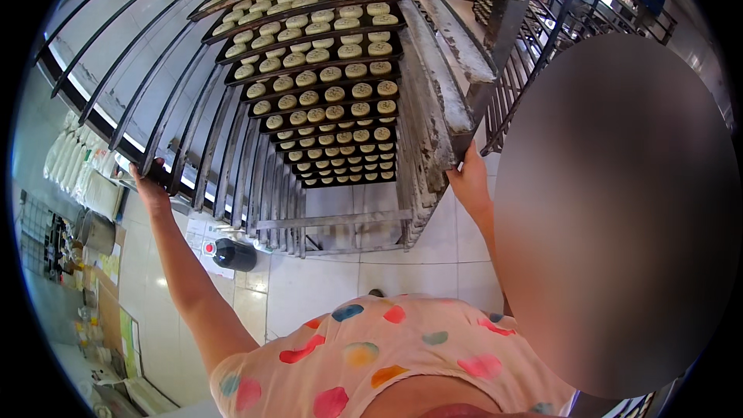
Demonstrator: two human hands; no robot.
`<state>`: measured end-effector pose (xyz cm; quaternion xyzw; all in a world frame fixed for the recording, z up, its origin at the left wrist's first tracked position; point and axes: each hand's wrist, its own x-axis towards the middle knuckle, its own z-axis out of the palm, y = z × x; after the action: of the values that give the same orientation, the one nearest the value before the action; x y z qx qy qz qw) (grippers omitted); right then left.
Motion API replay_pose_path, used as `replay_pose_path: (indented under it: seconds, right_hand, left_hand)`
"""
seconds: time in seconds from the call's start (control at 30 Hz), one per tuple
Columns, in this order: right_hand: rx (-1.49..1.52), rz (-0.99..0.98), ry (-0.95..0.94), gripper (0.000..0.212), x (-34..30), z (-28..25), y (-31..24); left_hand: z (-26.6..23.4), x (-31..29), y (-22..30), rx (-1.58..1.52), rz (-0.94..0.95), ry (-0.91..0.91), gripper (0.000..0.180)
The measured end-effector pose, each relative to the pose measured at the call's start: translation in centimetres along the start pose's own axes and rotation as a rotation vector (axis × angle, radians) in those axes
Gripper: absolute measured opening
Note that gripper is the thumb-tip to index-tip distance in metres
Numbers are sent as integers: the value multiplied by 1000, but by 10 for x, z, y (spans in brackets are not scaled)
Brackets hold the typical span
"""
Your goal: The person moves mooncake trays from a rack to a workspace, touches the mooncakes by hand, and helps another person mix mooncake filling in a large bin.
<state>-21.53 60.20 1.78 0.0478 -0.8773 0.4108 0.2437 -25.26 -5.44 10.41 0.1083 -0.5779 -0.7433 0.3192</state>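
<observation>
A tall metal baking rack (333, 222) stands in front of me, with slide rails on both sides. Dark trays (352, 181) fill it in a stack, each bearing rows of round, pale pastries (334, 94) with dark specks on top. My left hand (152, 187) is closed round the rack's left frame, its fingers partly hidden behind the metal. On the other side, my right hand (470, 179) grips the flour-dusted right post (464, 128), with some fingers out of sight. Both arms are spread wide, level with the rack's near side.
A dark bottle with a red cap (234, 255) stands on the tiled floor (309, 286) by the rack's lower left. White sacks (89, 174) and a metal pot (97, 232) are at far left. Another rack (534, 54) stands at right. A large blurred patch covers the right side.
</observation>
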Motion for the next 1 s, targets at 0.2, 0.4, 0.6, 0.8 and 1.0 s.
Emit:
replay_pose_path:
  seconds: [0.2,0.4,0.6,0.8,1.0]
  right_hand:
    - [-7,-54,26,72,-2,6,13]
    - [39,-40,9,74,48,-2,44]
    - [-239,356,-192,65,133,-71,92]
    - [-212,229,145,51,153,-88,185]
    - [-102,160,-15,31,23,-104,234]
  left_hand:
    - [1,-7,1,-23,10,14,55]
    - [30,-34,12,3,12,-4,55]
    - [105,-141,30,149,33,-57,51]
    - [182,-219,-2,263,30,-164,55]
    - [301,-273,6,270,112,-619,48]
